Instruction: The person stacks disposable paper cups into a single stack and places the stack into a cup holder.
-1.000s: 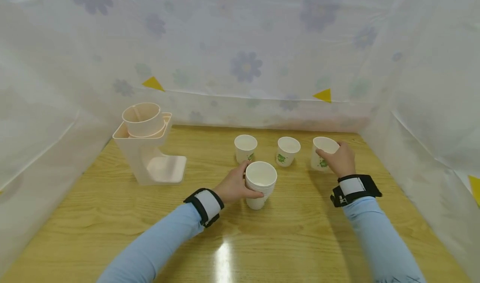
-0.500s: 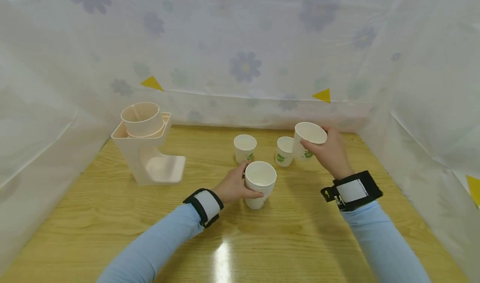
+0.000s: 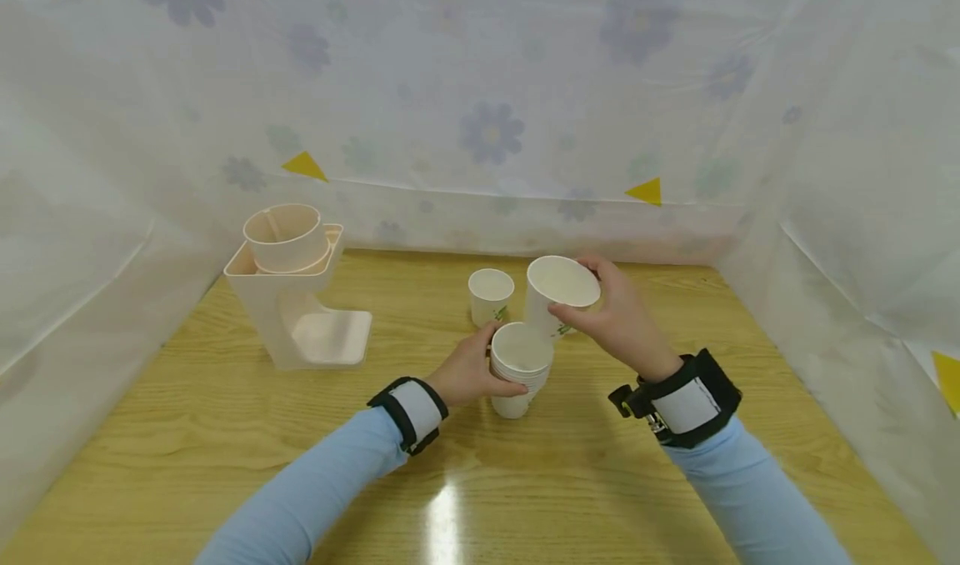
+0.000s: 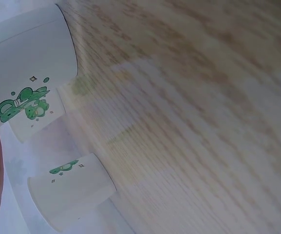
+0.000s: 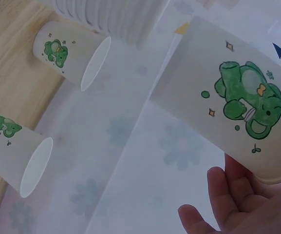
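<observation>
In the head view, my left hand (image 3: 467,372) grips a stack of nested white paper cups (image 3: 522,379) that stands on the wooden table. My right hand (image 3: 621,323) holds a single paper cup (image 3: 542,311) by its upper part, raised just behind and right of the stack, mouth up and slightly tilted. A green cartoon bear decorates this paper cup (image 5: 223,92) in the right wrist view. Behind the stack stands another paper cup (image 3: 491,297). The right wrist view shows two standing cups, a nearer paper cup (image 5: 16,151) and a paper cup (image 5: 69,54) near the stack.
At the left of the table (image 3: 420,498) stands a cream-coloured holder (image 3: 296,315) with a round cup-shaped top (image 3: 283,240) and a flat foot. Pale flowered sheeting (image 3: 420,90) encloses the back and sides.
My right hand has lifted the rightmost paper cup off the table and carried it left toward the stack, now covering the middle cup in the head view. My left hand and the stack have stayed put.
</observation>
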### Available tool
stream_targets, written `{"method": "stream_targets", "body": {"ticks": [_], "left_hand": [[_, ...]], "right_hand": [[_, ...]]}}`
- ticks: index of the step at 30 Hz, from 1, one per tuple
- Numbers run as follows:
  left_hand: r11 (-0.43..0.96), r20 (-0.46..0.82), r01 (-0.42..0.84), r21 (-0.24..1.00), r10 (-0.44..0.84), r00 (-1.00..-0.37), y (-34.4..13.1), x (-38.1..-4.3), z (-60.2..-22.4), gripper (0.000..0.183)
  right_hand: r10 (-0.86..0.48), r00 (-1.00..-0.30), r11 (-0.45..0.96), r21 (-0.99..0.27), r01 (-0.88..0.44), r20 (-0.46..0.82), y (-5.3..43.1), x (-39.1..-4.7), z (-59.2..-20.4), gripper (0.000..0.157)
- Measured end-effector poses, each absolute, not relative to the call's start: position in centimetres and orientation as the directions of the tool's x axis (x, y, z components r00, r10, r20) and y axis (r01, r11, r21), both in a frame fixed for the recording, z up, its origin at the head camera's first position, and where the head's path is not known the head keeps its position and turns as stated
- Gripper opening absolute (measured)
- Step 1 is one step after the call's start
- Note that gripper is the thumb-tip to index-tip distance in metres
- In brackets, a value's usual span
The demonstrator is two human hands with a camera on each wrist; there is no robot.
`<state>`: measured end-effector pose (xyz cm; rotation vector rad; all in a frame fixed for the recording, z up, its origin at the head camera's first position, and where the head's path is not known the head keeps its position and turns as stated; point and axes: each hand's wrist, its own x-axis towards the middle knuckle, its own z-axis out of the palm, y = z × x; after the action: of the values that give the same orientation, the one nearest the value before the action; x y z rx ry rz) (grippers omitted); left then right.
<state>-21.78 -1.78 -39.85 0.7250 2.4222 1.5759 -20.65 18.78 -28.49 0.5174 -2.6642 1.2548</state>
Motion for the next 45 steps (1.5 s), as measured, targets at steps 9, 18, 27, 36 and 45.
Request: {"method": "stream_targets", "body": {"ticks": [9,18,27,36,45], "left_hand": [[0.334,0.107,0.294,0.896,0.48,-0.871,-1.6,-21.8,-39.9,0.082],[0.337,0.117,0.302,0.892,0.474,-0.873,-1.6,-22.1,-40.2,0.082],[0.34,0.121,0.308,0.888,0.473,-0.873,-1.6,-22.1,-40.3,0.083],[0.356,0.114,0.303,0.884,0.465,-0.878,-1.5,-22.1,-40.2,0.085],[0.344,0.138,0.325,0.881,0.471,-0.871,-1.5,-22.1,-40.2,0.088]], "right_hand": [[-0.322,-0.913,0.549,-0.736,-0.395,0.249,18.0,-20.4,-29.4,0.063],[-0.342,-0.906,0.551,-0.728,-0.408,0.248,17.6,-20.5,-29.6,0.063],[-0.389,-0.895,0.595,-0.681,-0.426,0.22,17.7,-20.7,-30.1,0.061],[-0.501,-0.852,0.59,-0.66,-0.465,0.152,17.9,-20.8,-30.4,0.063],[-0.532,-0.827,0.631,-0.566,-0.531,0.182,18.0,-21.1,-31.0,0.062]]}}
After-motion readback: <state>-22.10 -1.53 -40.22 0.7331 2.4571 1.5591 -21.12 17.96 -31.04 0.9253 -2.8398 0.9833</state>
